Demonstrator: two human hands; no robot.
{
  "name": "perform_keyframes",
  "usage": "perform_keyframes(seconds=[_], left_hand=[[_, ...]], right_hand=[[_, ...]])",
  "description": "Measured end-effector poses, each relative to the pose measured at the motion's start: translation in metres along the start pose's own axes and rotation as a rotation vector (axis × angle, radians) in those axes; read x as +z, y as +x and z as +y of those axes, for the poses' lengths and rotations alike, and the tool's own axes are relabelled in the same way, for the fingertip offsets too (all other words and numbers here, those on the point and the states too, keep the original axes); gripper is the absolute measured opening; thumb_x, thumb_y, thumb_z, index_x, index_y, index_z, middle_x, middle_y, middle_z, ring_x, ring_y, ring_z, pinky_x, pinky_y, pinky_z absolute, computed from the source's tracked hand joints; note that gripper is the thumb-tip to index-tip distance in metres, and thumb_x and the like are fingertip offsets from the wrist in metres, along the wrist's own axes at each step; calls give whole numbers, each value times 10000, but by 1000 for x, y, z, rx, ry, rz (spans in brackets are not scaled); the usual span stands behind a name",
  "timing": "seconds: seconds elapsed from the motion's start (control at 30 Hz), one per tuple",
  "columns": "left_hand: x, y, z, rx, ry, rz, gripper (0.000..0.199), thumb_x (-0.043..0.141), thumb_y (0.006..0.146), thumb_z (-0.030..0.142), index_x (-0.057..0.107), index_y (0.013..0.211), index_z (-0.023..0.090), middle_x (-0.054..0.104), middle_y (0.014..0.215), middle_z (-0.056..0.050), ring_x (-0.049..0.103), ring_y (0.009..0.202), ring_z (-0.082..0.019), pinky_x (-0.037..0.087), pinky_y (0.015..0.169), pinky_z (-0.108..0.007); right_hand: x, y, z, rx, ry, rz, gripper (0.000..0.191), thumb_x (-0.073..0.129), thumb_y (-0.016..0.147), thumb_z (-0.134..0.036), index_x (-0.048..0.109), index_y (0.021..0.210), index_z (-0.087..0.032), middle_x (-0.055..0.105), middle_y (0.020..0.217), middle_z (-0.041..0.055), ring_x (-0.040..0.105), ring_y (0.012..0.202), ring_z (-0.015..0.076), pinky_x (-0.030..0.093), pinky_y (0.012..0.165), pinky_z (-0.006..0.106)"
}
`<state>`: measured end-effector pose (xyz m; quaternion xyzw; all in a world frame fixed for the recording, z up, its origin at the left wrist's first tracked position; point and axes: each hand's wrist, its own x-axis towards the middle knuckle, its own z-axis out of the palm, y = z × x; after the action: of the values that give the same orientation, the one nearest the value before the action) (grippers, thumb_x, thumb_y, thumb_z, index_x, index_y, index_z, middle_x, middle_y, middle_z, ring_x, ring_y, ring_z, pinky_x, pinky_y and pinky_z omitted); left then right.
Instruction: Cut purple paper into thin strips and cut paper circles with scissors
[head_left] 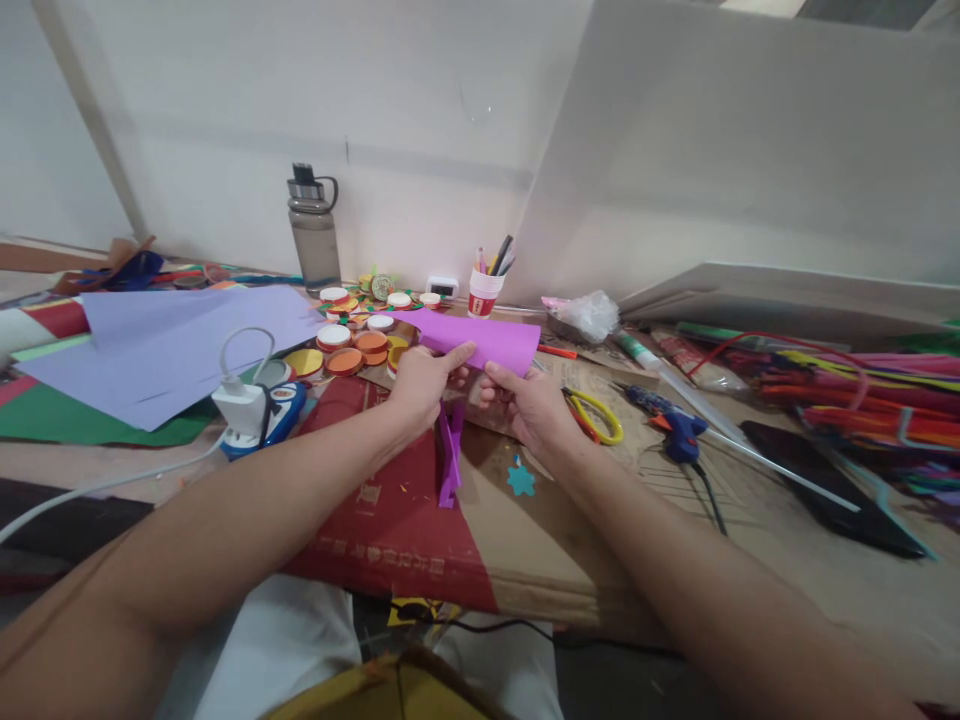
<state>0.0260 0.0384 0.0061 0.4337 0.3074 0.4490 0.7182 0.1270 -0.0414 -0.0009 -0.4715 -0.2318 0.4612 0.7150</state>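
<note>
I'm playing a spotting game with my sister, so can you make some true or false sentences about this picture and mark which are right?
1. The left hand and the right hand both hold the purple sheet. True.
2. The star-like cutout is red. False: the cutout is blue-green.
3. Pen-like things stick up out of the paper cup. True.
4. The water bottle lies on its side. False: the water bottle stands upright.
5. The glue gun lies to the right of both hands. True.
</note>
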Motion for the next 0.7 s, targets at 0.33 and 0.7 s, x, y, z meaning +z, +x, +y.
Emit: perform_keyframes(seconds=[0.33, 0.7], left_hand=[[4, -1, -11, 8, -69, -2, 317, 878, 576, 237, 579, 599, 132, 581, 508, 11, 497, 419, -88, 394, 443, -224], [-7, 7, 0, 38, 133, 34, 389, 845, 651, 236, 519, 467, 132, 494, 397, 15, 436, 375, -69, 333, 422, -214]], right_hand=[[5, 1, 10, -35, 50, 9, 116, 791, 671, -137, 701, 740, -161, 701, 598, 5, 578, 461, 105, 533, 447, 204], [2, -3, 1, 35, -43, 11, 76, 678, 828, -149, 672, 753, -136, 697, 588, 40, 626, 483, 123, 562, 502, 230]])
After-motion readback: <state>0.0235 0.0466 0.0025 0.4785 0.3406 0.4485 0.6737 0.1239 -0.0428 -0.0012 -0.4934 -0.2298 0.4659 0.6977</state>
